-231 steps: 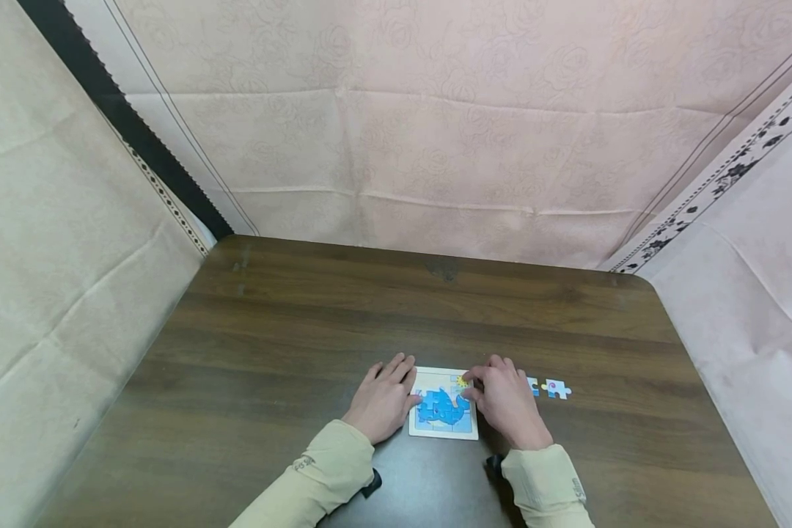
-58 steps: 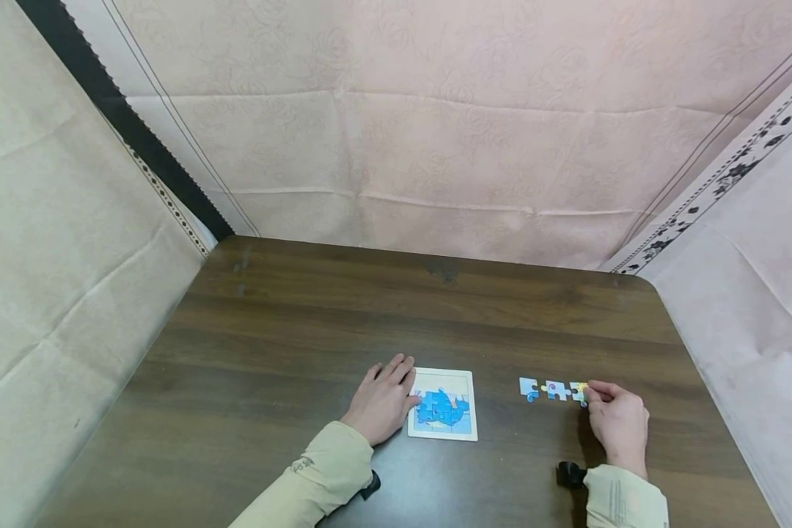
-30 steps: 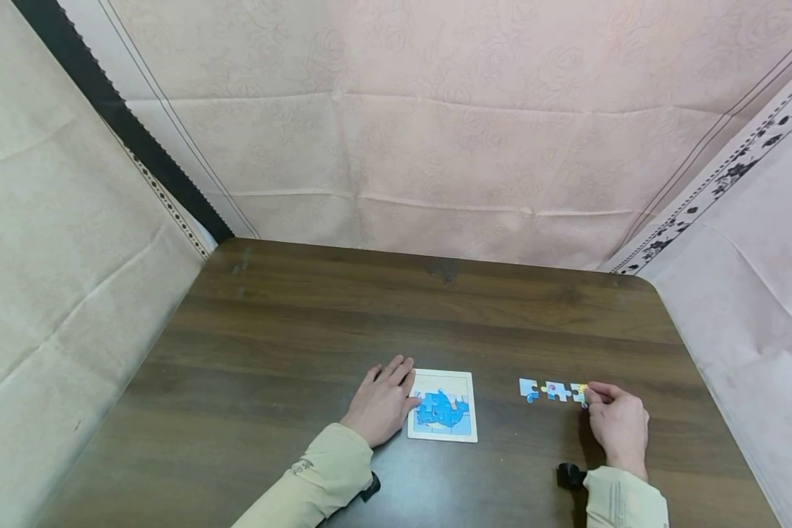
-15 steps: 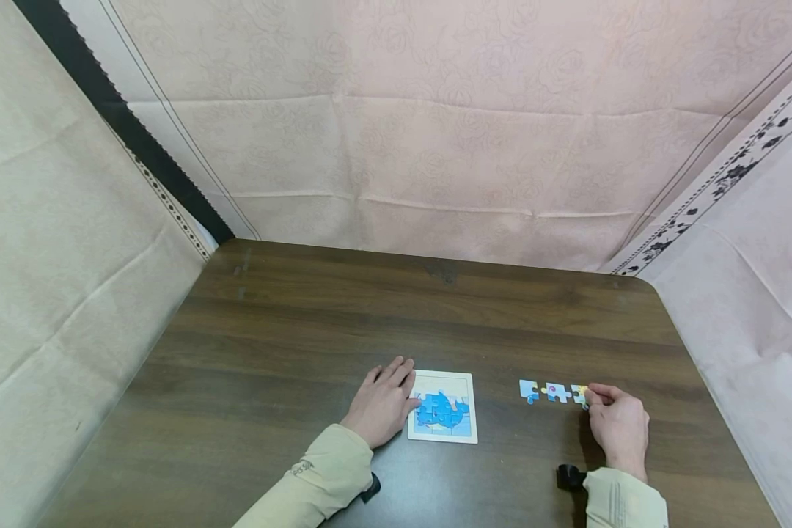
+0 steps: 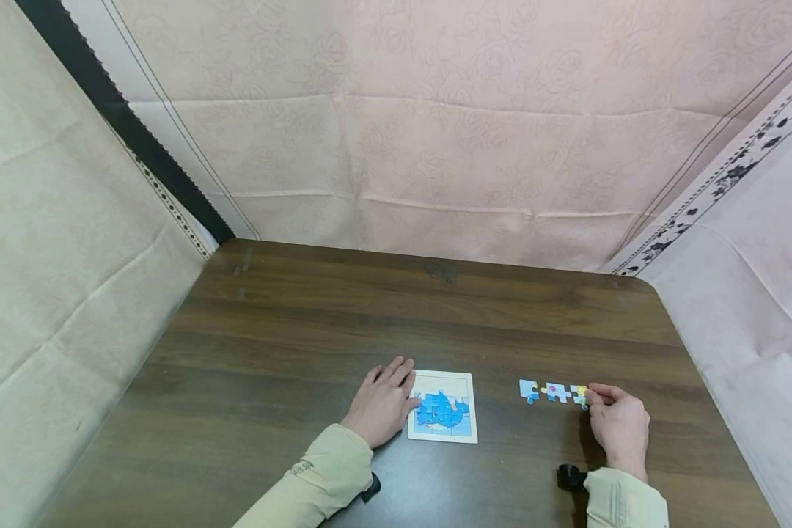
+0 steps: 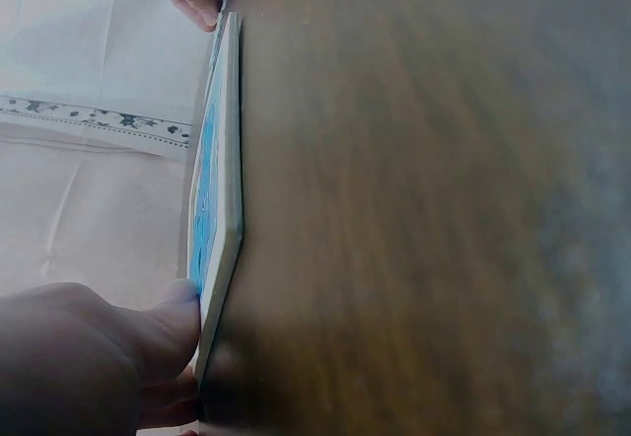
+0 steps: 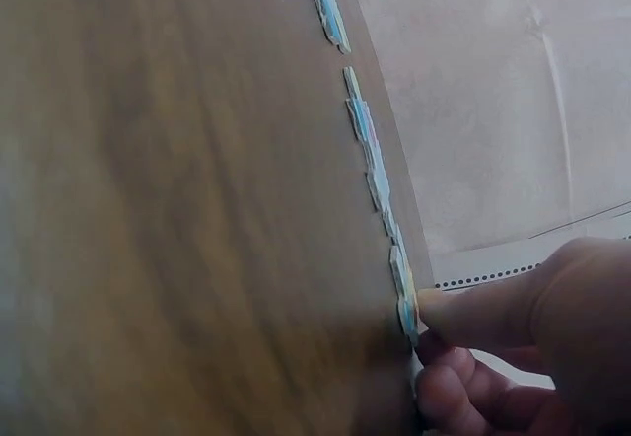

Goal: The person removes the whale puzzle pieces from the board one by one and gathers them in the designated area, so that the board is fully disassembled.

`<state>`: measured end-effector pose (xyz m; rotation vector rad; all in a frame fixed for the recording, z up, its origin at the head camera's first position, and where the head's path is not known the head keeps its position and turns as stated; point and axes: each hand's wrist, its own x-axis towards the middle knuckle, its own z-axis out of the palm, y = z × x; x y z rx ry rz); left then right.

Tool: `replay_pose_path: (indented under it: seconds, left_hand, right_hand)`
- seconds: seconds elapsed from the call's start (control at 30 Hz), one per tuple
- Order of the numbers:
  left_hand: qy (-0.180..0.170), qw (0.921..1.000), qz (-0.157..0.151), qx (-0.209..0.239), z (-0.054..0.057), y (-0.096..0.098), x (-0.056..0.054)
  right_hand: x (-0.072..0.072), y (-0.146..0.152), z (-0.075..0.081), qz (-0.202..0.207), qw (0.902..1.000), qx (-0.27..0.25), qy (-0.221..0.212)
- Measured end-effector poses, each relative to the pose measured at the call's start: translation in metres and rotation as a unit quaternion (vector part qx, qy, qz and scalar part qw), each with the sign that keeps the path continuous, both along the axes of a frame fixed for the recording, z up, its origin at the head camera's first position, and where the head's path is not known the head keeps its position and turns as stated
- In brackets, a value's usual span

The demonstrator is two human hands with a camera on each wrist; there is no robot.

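Note:
A white-framed jigsaw puzzle (image 5: 441, 438) showing a blue whale lies on the table, its upper strip bare and white. My left hand (image 5: 379, 405) rests flat at its left side, fingers extended, thumb (image 6: 177, 308) over the frame's edge. To the right, three loose pieces lie in a row: a light-blue piece (image 5: 528, 389), a middle piece (image 5: 556, 392) with a pink mark, and a yellow-and-blue sun piece (image 5: 578, 394). My right hand (image 5: 619, 425) pinches the sun piece's right edge between thumb and fingers. In the right wrist view this sun piece (image 7: 402, 283) lies low, close to the tabletop.
The brown wooden table (image 5: 303, 323) has rounded far corners. Pale patterned cloth (image 5: 435, 147) hangs behind it and on both sides. A gap of bare tabletop separates the puzzle from the row of pieces.
Since the oldest frame, my right hand has moved right from the puzzle's upper right corner, taking the sun piece to the end of the row. Over the last two seconds both hands stay still.

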<state>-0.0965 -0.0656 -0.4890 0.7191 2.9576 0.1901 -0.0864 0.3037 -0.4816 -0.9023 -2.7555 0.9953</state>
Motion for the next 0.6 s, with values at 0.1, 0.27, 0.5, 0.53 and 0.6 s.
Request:
replay_pose_path:
  seconds: [0.1, 0.27, 0.5, 0.53, 0.6]
  left_hand:
    - [0.002, 1.0000, 0.000, 0.000, 0.000, 0.000, 0.000]
    - [0.008, 1.0000, -0.002, 0.001, 0.001, -0.001, 0.000]
    - [0.003, 1.0000, -0.002, 0.003, 0.001, -0.001, 0.000]
    - [0.002, 1.0000, -0.002, 0.003, 0.001, -0.001, 0.000]
    - [0.000, 1.0000, -0.002, 0.004, 0.001, -0.001, 0.000]
  right_hand:
    - [0.001, 0.000, 0.000, 0.000, 1.0000, -0.006, 0.004]
    - [0.001, -0.001, 0.001, 0.004, 0.9999, -0.002, 0.011]
    - [0.003, -0.006, 0.003, 0.014, 0.9996, 0.009, 0.024]
    - [0.003, -0.008, 0.004, 0.015, 0.9996, 0.009, 0.024]
    - [0.003, -0.010, 0.005, 0.018, 0.9995, 0.009, 0.024]
